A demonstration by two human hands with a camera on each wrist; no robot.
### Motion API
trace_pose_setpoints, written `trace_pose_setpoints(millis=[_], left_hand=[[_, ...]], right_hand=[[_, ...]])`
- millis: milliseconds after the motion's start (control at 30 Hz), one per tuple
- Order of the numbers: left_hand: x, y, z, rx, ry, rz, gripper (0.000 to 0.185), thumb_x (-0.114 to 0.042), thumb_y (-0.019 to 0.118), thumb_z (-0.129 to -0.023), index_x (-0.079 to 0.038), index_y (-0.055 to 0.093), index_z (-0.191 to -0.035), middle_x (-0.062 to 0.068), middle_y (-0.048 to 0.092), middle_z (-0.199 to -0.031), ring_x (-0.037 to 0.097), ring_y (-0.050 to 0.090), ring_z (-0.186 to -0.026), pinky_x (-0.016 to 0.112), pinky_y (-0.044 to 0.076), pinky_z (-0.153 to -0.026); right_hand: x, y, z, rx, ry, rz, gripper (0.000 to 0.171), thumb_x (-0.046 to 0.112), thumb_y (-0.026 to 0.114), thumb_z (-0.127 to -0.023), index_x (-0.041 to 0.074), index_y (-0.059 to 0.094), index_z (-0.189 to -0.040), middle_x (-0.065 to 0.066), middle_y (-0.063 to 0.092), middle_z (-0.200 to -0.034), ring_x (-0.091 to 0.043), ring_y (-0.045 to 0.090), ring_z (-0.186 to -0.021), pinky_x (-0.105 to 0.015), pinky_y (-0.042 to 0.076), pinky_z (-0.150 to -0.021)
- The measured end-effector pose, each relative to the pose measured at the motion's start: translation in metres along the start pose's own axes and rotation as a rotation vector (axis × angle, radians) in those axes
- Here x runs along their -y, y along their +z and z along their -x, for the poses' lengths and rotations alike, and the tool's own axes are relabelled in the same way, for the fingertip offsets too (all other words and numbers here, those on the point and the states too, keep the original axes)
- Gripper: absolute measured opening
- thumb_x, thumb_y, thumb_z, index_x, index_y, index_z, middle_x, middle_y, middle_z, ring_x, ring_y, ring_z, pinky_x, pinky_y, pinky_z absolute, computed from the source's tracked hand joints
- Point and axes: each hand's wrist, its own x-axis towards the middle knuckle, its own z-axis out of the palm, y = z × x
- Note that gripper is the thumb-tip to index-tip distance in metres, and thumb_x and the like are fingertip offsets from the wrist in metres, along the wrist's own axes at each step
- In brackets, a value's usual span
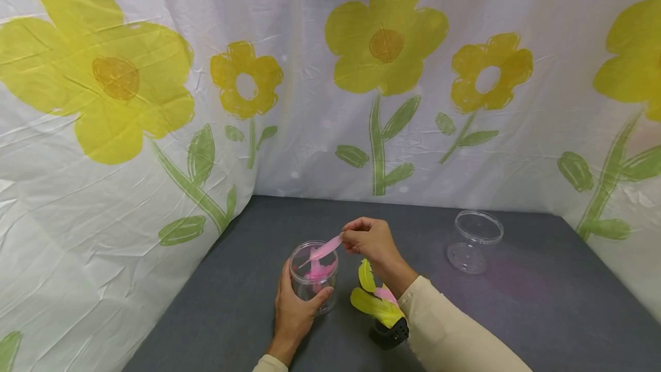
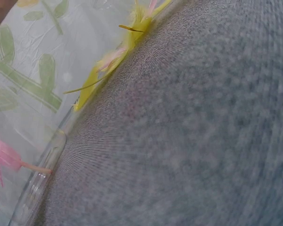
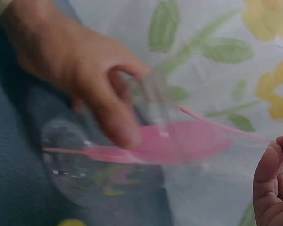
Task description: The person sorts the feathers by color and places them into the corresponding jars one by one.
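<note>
My left hand (image 1: 294, 309) grips a clear plastic jar (image 1: 303, 290) from its left and near side, thumb across the front. Pink feathers (image 1: 320, 271) are inside the jar. Over its mouth, my right hand (image 1: 373, 241) pinches one end of a pink feather (image 1: 327, 247), which slants down into the opening. In the right wrist view, the jar with a pink feather (image 3: 188, 141) inside looks blurred, and the pinched feather (image 3: 217, 125) runs to the fingertips. Yellow feathers (image 1: 369, 303) and a bit of pink lie on the table beside the jar, below my right wrist.
A second clear jar (image 1: 467, 254) stands at the back right of the dark grey table (image 1: 232, 303). Near the loose feathers is a black perforated object (image 1: 389, 334), partly hidden by my right sleeve. A flower-printed white curtain (image 1: 304, 131) hangs behind and on both sides.
</note>
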Motion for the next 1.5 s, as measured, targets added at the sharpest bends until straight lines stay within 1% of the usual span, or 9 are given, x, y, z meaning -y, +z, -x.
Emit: trace_pose_setpoints(millis=[200, 333, 600, 767, 967, 1067, 1200, 1367, 1500], left_hand=[[0.001, 0.0, -0.001, 0.005, 0.014, 0.015, 0.109, -0.046, 0.089, -0.063, -0.011, 0.031, -0.149, 0.02, 0.044, -0.141, 0.036, 0.04, -0.129, 0.058, 0.028, -0.103], [0.002, 0.001, -0.002, 0.004, 0.015, 0.011, 0.108, -0.046, 0.089, -0.064, -0.012, 0.031, -0.148, 0.02, 0.044, -0.14, 0.036, 0.041, -0.127, 0.058, 0.028, -0.103], [0.001, 0.001, -0.001, 0.002, -0.003, 0.015, 0.107, -0.044, 0.09, -0.063, -0.013, 0.032, -0.148, 0.021, 0.045, -0.139, 0.036, 0.042, -0.126, 0.058, 0.029, -0.103], [0.0, 0.001, -0.001, 0.005, -0.014, 0.009, 0.107, -0.043, 0.09, -0.064, -0.014, 0.032, -0.148, 0.02, 0.044, -0.14, 0.035, 0.042, -0.127, 0.057, 0.028, -0.104], [0.0, 0.001, -0.001, 0.003, -0.018, 0.002, 0.107, -0.042, 0.09, -0.064, -0.013, 0.031, -0.149, 0.019, 0.043, -0.142, 0.035, 0.041, -0.128, 0.057, 0.027, -0.104], [-0.001, 0.002, 0.0, 0.0, -0.007, 0.004, 0.108, -0.044, 0.09, -0.062, -0.013, 0.032, -0.148, 0.018, 0.044, -0.141, 0.034, 0.041, -0.128, 0.056, 0.028, -0.104], [-0.001, 0.002, -0.001, -0.012, 0.011, 0.006, 0.108, -0.045, 0.09, -0.061, -0.014, 0.034, -0.148, 0.017, 0.046, -0.139, 0.033, 0.042, -0.127, 0.055, 0.029, -0.104], [0.001, 0.002, -0.001, -0.022, 0.019, -0.001, 0.109, -0.046, 0.091, -0.06, -0.014, 0.034, -0.148, 0.017, 0.047, -0.138, 0.033, 0.042, -0.127, 0.054, 0.029, -0.104], [0.002, 0.002, -0.001, -0.021, 0.018, -0.007, 0.108, -0.045, 0.091, -0.06, -0.014, 0.034, -0.148, 0.02, 0.048, -0.137, 0.034, 0.044, -0.125, 0.056, 0.03, -0.102]], right_hand=[[-0.019, 0.013, 0.004, 0.039, 0.015, 0.042, 0.003, 0.003, 0.071, -0.084, 0.002, 0.068, -0.085, -0.013, 0.065, -0.082, -0.026, 0.064, -0.071, -0.037, 0.056, -0.067], [-0.027, 0.016, 0.006, 0.072, 0.002, 0.096, 0.007, 0.003, 0.07, -0.085, -0.002, 0.068, -0.089, -0.012, 0.065, -0.08, -0.023, 0.063, -0.067, -0.037, 0.056, -0.065], [-0.029, 0.019, 0.007, 0.088, -0.026, 0.167, 0.009, 0.009, 0.07, -0.086, 0.0, 0.068, -0.087, -0.01, 0.065, -0.078, -0.025, 0.063, -0.066, -0.039, 0.056, -0.065], [-0.029, 0.017, 0.009, 0.083, -0.032, 0.149, 0.01, 0.01, 0.069, -0.087, 0.001, 0.068, -0.088, -0.011, 0.065, -0.078, -0.025, 0.064, -0.067, -0.04, 0.056, -0.066], [-0.034, 0.011, 0.012, 0.109, -0.045, 0.093, 0.014, 0.012, 0.07, -0.089, -0.001, 0.067, -0.094, -0.013, 0.064, -0.083, -0.028, 0.064, -0.071, -0.042, 0.056, -0.069], [-0.034, 0.004, 0.013, 0.096, -0.054, 0.069, 0.016, 0.013, 0.07, -0.089, -0.001, 0.067, -0.095, -0.016, 0.064, -0.086, -0.03, 0.064, -0.074, -0.041, 0.056, -0.07], [-0.028, -0.015, 0.014, 0.035, -0.053, 0.009, 0.014, 0.011, 0.071, -0.088, -0.001, 0.068, -0.095, -0.019, 0.063, -0.085, -0.03, 0.063, -0.073, -0.041, 0.055, -0.07], [-0.02, -0.049, 0.017, -0.066, -0.054, -0.065, 0.019, 0.011, 0.072, -0.087, -0.005, 0.066, -0.097, -0.019, 0.061, -0.082, -0.03, 0.061, -0.072, -0.036, 0.054, -0.067], [-0.023, -0.078, 0.022, -0.141, -0.038, -0.051, 0.02, 0.011, 0.071, -0.088, -0.005, 0.064, -0.099, -0.017, 0.061, -0.083, -0.03, 0.06, -0.074, -0.037, 0.054, -0.069]])
